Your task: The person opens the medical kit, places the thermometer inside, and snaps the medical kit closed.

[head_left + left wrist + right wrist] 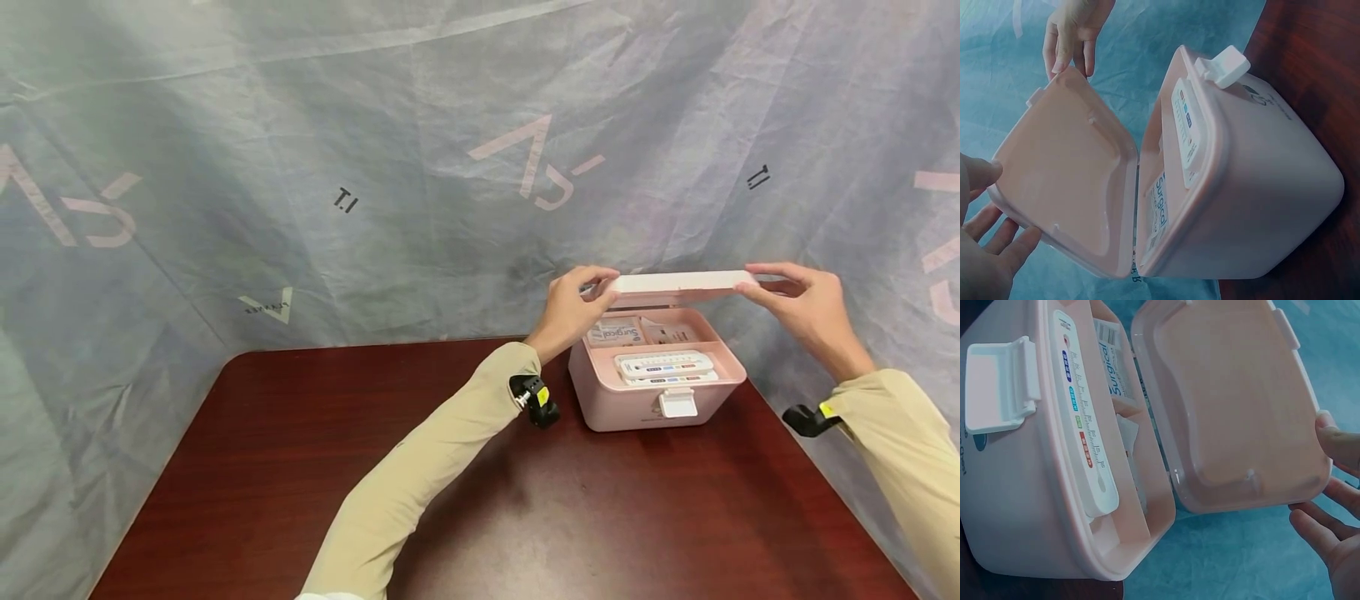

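A pink medicine box point(637, 408) stands on the table with its hinged lid point(678, 282) raised. At the lid's left front corner, my left hand point(572, 312) grips the edge between thumb and fingers. My right hand point(813, 310) holds the opposite corner the same way. White thermometers point(663, 364) with coloured scale marks lie stacked in the front compartment, as the right wrist view point(1082, 419) also shows. Behind them, a packet printed "Surgical" point(615, 332) sits in the rear left compartment, and other small packets point(670, 333) in the rear right one.
A white latch point(678, 402) juts from the box's front. The dark red wooden table point(337, 442) reaches left and forward of the box. Grey printed cloth point(420, 167) hangs close behind the box and along the table's sides.
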Demonstrator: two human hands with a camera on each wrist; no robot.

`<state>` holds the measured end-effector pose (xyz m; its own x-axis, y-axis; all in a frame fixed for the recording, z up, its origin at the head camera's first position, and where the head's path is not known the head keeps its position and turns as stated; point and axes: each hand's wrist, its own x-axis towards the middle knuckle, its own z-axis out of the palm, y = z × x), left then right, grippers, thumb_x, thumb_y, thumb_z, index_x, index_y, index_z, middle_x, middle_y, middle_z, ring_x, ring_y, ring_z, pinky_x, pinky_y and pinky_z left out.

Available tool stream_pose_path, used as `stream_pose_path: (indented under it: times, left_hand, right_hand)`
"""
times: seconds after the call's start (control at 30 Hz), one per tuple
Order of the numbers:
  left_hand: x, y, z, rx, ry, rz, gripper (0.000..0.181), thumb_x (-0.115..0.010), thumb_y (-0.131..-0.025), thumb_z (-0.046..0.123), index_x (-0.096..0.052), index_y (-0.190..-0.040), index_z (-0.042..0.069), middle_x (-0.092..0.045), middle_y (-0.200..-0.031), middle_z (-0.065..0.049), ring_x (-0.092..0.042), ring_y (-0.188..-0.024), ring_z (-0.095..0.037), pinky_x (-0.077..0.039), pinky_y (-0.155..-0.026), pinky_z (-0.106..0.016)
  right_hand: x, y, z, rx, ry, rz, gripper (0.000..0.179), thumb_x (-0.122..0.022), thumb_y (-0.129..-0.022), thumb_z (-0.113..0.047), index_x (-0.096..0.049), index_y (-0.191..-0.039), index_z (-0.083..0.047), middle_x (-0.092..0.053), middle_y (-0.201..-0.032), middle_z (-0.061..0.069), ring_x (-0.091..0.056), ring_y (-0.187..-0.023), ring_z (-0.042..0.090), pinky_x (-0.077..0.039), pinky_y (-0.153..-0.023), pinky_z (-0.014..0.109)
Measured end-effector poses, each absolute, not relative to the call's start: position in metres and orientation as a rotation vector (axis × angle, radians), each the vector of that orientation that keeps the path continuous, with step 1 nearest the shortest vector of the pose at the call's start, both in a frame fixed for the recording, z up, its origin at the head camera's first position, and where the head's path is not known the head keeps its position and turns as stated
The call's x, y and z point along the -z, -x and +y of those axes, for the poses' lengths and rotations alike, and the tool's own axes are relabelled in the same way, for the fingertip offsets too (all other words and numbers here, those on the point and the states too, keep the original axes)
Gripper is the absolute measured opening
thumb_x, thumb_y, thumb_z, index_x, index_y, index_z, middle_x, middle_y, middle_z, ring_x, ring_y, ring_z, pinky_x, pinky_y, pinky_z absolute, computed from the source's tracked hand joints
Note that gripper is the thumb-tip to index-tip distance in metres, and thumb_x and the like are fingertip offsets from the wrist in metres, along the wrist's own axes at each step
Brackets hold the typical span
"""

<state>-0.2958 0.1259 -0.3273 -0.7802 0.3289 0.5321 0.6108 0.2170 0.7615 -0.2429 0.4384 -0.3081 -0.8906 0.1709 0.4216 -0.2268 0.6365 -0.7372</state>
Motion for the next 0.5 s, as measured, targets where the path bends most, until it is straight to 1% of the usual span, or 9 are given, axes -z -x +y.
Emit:
stream_pose_path:
  times: [0.23,0.5]
  left_hand:
    - [0.3286,0.2934,0.1276,1.582,0.911,-2.227,0.028,-0.069,-0.086,0.014,-0.068,-0.114,0.01,-0.062,-0.111,-0.001,-0.056,-0.106,-0.009,-0.046,-0.085,-0.017]
    - [0.3305,0.2917,0.1309,1.584,0.927,-2.215,0.027,-0.07,-0.085,0.012,-0.069,-0.111,0.01,-0.063,-0.113,-0.002,-0.056,-0.107,-0.006,-0.048,-0.084,-0.019]
  right_hand:
    - [0.309,0.2392,0.4411,-1.164,-0.069,-2.393,0.044,-0.076,-0.08,-0.02,-0.065,-0.121,-0.009,-0.063,-0.101,-0.019,-0.061,-0.08,-0.009,-0.039,-0.067,0.008]
    - [0.3119,0.2344,0.4433,-1.199,-0.096,-2.37,0.043,-0.076,-0.08,-0.014,-0.065,-0.12,-0.005,-0.064,-0.099,-0.021,-0.062,-0.08,-0.009,-0.04,-0.068,0.007]
